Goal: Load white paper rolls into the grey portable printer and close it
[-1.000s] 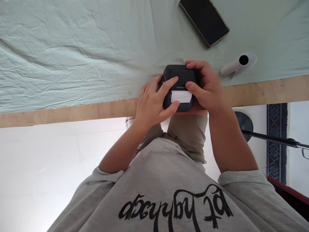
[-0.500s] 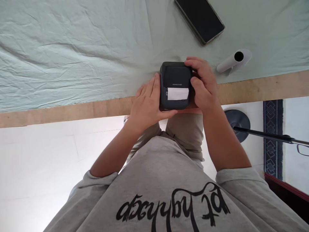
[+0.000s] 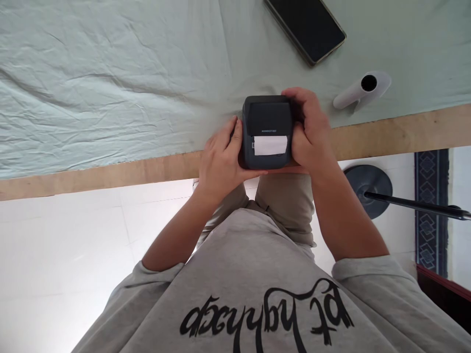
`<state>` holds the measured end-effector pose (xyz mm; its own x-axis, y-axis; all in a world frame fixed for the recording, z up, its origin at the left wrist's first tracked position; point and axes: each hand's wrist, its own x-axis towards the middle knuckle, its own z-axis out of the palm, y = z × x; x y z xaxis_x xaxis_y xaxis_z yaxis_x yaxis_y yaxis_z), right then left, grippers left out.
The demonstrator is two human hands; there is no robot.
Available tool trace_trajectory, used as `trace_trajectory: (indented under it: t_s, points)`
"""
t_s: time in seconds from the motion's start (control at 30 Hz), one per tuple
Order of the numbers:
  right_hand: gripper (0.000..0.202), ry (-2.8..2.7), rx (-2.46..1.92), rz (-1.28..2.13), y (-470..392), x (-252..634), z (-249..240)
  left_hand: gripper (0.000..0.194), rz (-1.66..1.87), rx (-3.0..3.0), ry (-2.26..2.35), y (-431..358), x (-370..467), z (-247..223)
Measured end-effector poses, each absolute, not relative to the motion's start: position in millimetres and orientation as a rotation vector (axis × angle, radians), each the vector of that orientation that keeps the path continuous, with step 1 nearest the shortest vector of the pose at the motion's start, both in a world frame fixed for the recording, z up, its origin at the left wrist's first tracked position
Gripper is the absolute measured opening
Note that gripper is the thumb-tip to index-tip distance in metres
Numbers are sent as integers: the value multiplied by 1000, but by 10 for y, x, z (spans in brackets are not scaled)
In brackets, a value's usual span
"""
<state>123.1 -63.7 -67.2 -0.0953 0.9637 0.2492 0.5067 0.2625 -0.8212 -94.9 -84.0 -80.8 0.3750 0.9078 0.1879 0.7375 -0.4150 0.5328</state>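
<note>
A dark boxy device (image 3: 267, 116) that looks like a small label printer sits at the table's front edge, with a white paper strip (image 3: 270, 145) lying across its front part. My left hand (image 3: 223, 158) is against its left side, thumb stretched along the near edge. On the other side my right hand (image 3: 312, 132) wraps round the right side, its fingers curled at the far right corner. Between them the two hands hold the device. The undersides of both hands are hidden.
A black phone (image 3: 309, 27) lies beyond the device on the green cloth (image 3: 147, 73). To the right of my right hand is a white handheld object (image 3: 355, 93) with a round dark opening. A black round stand base (image 3: 371, 179) is on the floor at right.
Fingers of my left hand have shifted slightly down along the device's side, and my right thumb sits a little lower. The whole view has shifted slightly.
</note>
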Motion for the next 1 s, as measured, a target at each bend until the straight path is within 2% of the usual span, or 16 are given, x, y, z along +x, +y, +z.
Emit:
trace_trajectory:
  t_s: [0.23,0.43,0.57,0.7,0.77,0.9,1.0]
  points:
    - [47,-1807,-1443,728,-658,1226,-562,114,693,2270,1434,-818,-962,-821]
    - [41,-1524,-1330,884,-634,1220,-686,117,594,2270,1447,-838,-957,-735]
    - [30,-1400,-1095,991,-623,1316,-798,99,556,2264,1458,-841,-964,-675]
    - [49,-1589,-1107,961,-623,1417,-819,90,550,2281,1470,-850,-951,-640]
    - [50,-1616,-1176,873,-633,1430,-782,88,540,2272,1478,-856,-940,-630]
    - [41,-1574,-1347,612,-644,1345,-572,85,527,2243,1492,-864,-923,-626]
    - [27,-1577,-1449,702,-614,1217,-317,84,560,2234,1493,-867,-921,-644]
